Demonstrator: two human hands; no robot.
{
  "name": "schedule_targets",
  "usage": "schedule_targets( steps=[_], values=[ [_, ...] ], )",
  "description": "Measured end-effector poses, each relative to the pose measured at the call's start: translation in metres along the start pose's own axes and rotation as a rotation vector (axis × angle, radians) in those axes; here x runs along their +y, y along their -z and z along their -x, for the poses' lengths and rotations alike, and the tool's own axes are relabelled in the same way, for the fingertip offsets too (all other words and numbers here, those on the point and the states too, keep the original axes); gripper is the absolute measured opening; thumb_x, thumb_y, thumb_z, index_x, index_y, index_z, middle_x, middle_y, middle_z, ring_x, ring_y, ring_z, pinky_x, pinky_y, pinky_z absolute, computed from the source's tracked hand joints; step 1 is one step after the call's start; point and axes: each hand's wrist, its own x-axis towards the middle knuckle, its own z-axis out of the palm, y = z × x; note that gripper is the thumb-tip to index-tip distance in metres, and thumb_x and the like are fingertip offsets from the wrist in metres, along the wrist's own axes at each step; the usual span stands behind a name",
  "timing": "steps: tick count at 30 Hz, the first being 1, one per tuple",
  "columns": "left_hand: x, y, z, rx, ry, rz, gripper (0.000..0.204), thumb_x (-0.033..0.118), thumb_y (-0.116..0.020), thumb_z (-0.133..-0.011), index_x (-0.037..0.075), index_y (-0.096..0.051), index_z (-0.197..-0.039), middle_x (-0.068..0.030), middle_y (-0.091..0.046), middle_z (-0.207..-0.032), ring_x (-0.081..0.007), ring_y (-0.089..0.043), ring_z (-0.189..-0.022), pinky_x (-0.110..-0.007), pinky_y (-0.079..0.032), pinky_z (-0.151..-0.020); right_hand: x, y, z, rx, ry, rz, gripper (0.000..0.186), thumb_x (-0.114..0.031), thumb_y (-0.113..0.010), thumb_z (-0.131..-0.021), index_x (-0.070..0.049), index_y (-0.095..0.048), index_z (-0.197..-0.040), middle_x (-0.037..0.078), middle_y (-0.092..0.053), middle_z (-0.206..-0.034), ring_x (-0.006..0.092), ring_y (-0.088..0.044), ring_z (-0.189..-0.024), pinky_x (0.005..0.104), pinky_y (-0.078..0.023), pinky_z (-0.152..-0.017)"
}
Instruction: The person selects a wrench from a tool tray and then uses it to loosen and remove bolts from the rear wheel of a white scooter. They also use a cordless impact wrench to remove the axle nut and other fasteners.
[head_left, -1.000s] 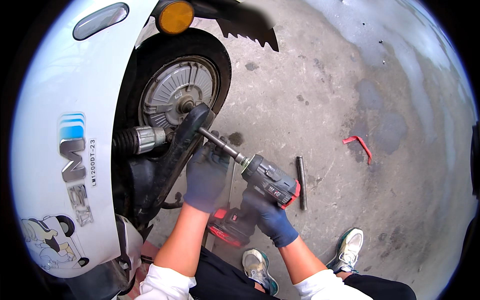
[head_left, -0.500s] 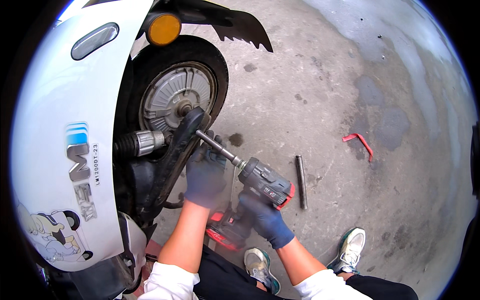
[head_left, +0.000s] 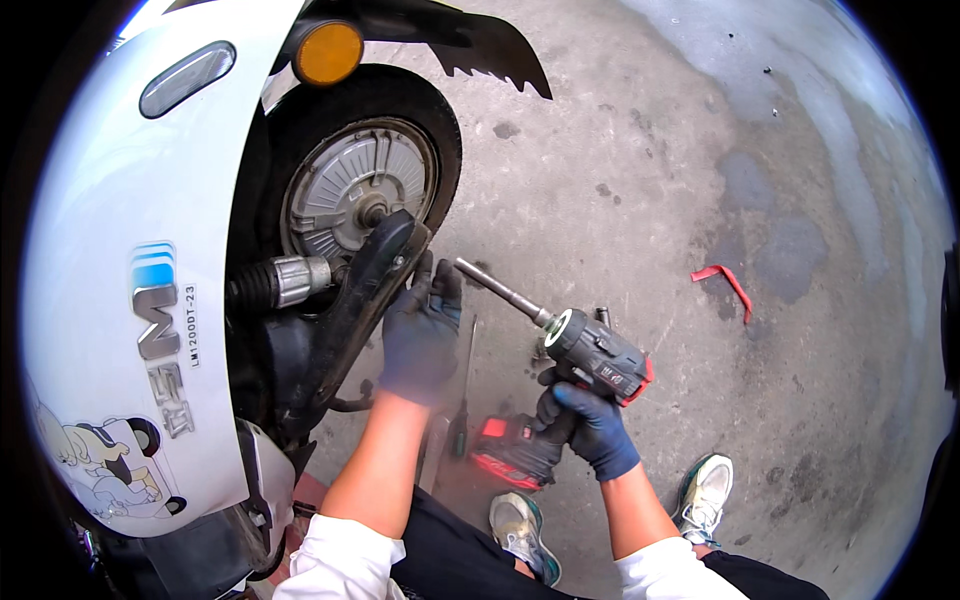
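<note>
The impact wrench (head_left: 600, 362) is over the floor to the right of the dark swing arm (head_left: 345, 325), in the grip of the right hand (head_left: 600, 428), whose gloved fingers are curled round its handle. Its long axis runs on a slant: the slim socket shaft (head_left: 505, 290) points up and left, toward the wheel (head_left: 365, 185), and the red-trimmed back end faces down and right. The handle drops down and left to the red and black battery (head_left: 512, 455), which sits just above 1 shoe (head_left: 517, 530). The shaft's tip ends apart from the swing arm, just right of the left hand (head_left: 420, 340). That gloved hand has its fingers stretched upward and slightly spread beside the swing arm's edge; I cannot tell whether they touch it. On the left, the arm's slanting edge and the white body panel (head_left: 180, 230) close in the space, and higher up hangs a dark mudguard (head_left: 455, 40) with a jagged lower edge. Open room lies to the right across the concrete floor (head_left: 640, 230), where a red strip (head_left: 728, 288) lies well apart from the wrench. A metal rod (head_left: 602, 315) shows partly behind the wrench body.
</note>
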Motion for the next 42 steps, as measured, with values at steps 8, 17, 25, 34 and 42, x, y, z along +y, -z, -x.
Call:
schedule_targets(
  steps=[8, 17, 25, 34, 42],
  values=[
    [0.008, 0.007, -0.003, 0.022, -0.072, -0.129, 0.037, -0.005, -0.047, -0.093, -0.003, -0.052, -0.13, -0.0159, -0.06, -0.127, -0.0271, -0.059, -0.116, -0.043, -0.05, -0.102, -0.017, -0.012, 0.012, 0.014, 0.027, 0.074, 0.036, -0.01, -0.07, -0.083, -0.001, -0.061, -0.117, 0.007, -0.066, -0.099, 0.0166, -0.063, -0.083, 0.0339, -0.054, -0.074],
    [0.01, 0.005, 0.003, -0.023, 0.017, -0.154, 0.038, 0.003, -0.044, -0.097, -0.001, -0.049, -0.135, -0.0134, -0.059, -0.129, -0.0257, -0.057, -0.119, -0.041, -0.047, -0.105, 0.007, -0.054, -0.008, -0.028, -0.027, 0.195, 0.036, -0.012, -0.067, -0.088, -0.001, -0.061, -0.122, 0.007, -0.065, -0.113, 0.0157, -0.062, -0.097, 0.0304, -0.051, -0.086],
    [0.005, 0.003, 0.008, -0.05, 0.023, -0.099, 0.037, 0.007, -0.045, -0.098, 0.0, -0.05, -0.134, -0.0136, -0.06, -0.127, -0.0247, -0.058, -0.116, -0.038, -0.049, -0.102, 0.038, -0.051, 0.001, 0.017, 0.603, 0.864, 0.042, -0.004, -0.068, -0.085, -0.002, -0.058, -0.126, 0.009, -0.061, -0.124, 0.0207, -0.06, -0.112, 0.0347, -0.049, -0.096],
    [0.005, 0.002, 0.007, -0.038, -0.006, -0.155, 0.035, 0.008, -0.045, -0.098, -0.001, -0.051, -0.131, -0.0146, -0.06, -0.123, -0.0243, -0.059, -0.113, -0.038, -0.049, -0.101, 0.023, -0.067, -0.008, -0.016, -0.081, -0.018, 0.034, -0.013, -0.068, -0.086, -0.003, -0.059, -0.118, 0.007, -0.064, -0.1, 0.0169, -0.063, -0.085, 0.034, -0.054, -0.074],
    [0.002, -0.003, 0.008, -0.012, 0.036, -0.083, 0.037, 0.005, -0.04, -0.099, -0.002, -0.047, -0.134, -0.015, -0.058, -0.125, -0.025, -0.057, -0.116, -0.038, -0.049, -0.103, 0.044, -0.053, -0.003, -0.057, -0.076, 0.041, 0.038, -0.021, -0.068, -0.09, -0.002, -0.057, -0.121, 0.004, -0.062, -0.104, 0.0133, -0.059, -0.094, 0.0297, -0.049, -0.083]
  ],
)
